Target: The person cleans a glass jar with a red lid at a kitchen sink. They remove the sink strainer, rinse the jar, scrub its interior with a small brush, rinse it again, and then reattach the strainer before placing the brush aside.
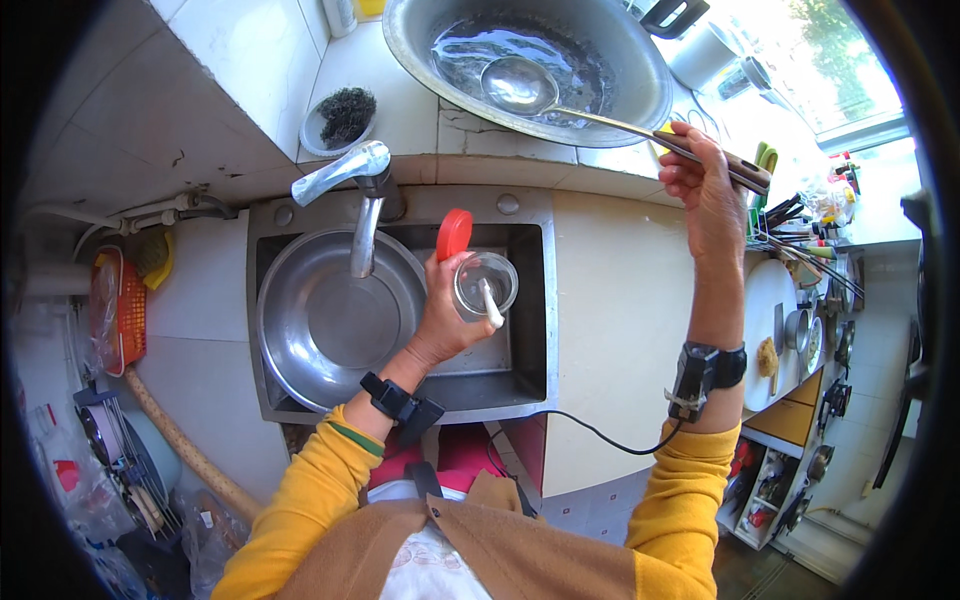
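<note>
My left hand (442,315) holds a clear jar (486,283) over the right part of the sink. A small white utensil (492,304) stands in the jar, its end past the rim near my thumb. A red lid (454,234) is upright by my fingers, at the jar's far side. My right hand (701,165) grips the brown handle of a metal ladle (521,86). The ladle's bowl is over a large metal basin (637,112) of dark liquid, on the raised tiled ledge; whether it touches the liquid, I cannot tell.
A metal bowl (341,315) lies in the sink (551,322) under the faucet (366,232). Left of the basin, a white dish (311,135) holds dark stringy material. An orange basket (135,322) stands at the left. Chopsticks and a round white board (761,300) are at the right.
</note>
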Demonstrator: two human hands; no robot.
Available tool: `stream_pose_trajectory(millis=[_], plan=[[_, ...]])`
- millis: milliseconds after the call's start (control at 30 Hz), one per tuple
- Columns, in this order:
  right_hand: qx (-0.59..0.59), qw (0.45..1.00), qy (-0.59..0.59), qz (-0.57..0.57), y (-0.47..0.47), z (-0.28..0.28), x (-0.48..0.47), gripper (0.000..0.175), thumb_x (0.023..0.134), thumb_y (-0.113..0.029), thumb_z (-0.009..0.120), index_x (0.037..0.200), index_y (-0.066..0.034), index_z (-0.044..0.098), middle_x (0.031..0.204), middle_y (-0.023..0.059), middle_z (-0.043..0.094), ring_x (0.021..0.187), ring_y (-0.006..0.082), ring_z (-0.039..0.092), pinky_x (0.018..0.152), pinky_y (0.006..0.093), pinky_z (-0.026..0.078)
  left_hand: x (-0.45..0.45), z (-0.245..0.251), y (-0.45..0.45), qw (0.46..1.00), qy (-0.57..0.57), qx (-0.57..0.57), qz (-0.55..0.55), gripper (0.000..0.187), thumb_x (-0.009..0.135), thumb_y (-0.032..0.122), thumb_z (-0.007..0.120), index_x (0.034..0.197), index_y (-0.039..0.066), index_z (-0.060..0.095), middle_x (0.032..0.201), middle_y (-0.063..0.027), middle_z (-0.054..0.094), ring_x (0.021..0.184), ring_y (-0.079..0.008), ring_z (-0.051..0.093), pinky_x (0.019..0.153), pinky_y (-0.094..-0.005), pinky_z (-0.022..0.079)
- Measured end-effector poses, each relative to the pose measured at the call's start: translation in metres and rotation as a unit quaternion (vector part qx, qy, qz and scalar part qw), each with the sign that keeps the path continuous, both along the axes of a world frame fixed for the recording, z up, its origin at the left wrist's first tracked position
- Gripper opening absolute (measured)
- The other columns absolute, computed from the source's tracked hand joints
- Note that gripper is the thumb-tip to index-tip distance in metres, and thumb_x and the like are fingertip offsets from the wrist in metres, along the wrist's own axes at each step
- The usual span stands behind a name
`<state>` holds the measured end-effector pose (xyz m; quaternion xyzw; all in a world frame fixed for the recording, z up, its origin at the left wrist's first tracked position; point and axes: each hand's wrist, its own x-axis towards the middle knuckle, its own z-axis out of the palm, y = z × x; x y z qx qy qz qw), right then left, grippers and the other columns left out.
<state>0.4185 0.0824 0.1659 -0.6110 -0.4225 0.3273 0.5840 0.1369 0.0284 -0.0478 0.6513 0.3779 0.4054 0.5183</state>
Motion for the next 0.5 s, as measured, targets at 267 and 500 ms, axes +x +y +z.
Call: stream_pose_trajectory(millis=[267,500], plan=[[0.029,0.999,-0.037,-0.015,-0.053,0.063,-0.003,0.042,0.095,-0.033,0.057,0.116,0.0023,0.066,0.076,0.0094,0.069,0.059,0.0096,0.066,0.054,0.0178,0.049,0.006,0.002,0.010,0.999,-0.026,-0.032,0.024,0.094,0.064,0.012,0.085,0.140,0.010,0.030,0.135,-0.0087,0.032,0.130,-0.0244,0.044,0.112,-0.0425,0.034],[-0.009,0.996,-0.066,-0.052,-0.122,0.083,-0.006,0.044,0.095,-0.033,0.055,0.116,0.0048,0.064,0.072,0.0092,0.068,0.054,0.0105,0.066,0.046,0.0196,0.048,0.012,0.003,0.015,1.000,-0.002,0.011,0.026,0.094,0.062,0.012,0.086,0.138,0.010,0.031,0.133,-0.0133,0.028,0.124,-0.0281,0.047,0.109,-0.0395,0.041]])
